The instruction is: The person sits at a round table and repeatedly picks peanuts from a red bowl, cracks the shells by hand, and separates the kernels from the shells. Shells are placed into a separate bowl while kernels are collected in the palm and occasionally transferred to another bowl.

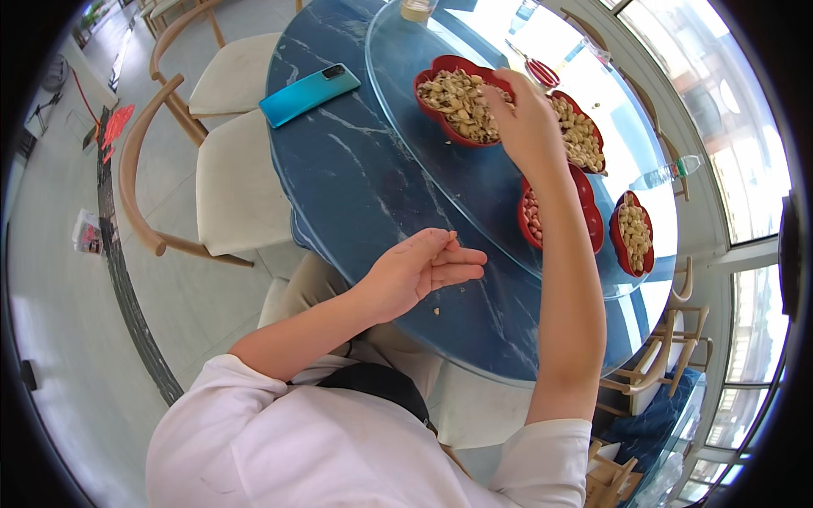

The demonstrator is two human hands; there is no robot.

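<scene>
My left hand (429, 270) is above the near side of the blue marbled table (356, 184). Its thumb and index finger pinch a small pinkish piece (452, 235), apparently a peanut kernel; two other fingers stick out. My right hand (524, 120) reaches over the right rim of a red bowl (438, 130) heaped with peanut shells (460, 101). Whether its fingers hold anything is hidden. Under my right forearm, a red bowl (587, 203) contains pink-skinned shelled peanuts (532, 219). Beyond my right wrist lie whole peanuts (578, 140) in another red bowl.
A glass turntable (419, 155) carries the bowls, including a smaller one with peanuts (634, 235), and red-handled scissors (541, 73). A plastic bottle (673, 171) lies at the right. A blue phone (309, 95) rests at the left edge. Wooden chairs (238, 184) stand alongside. Crumbs (436, 311) dot the table.
</scene>
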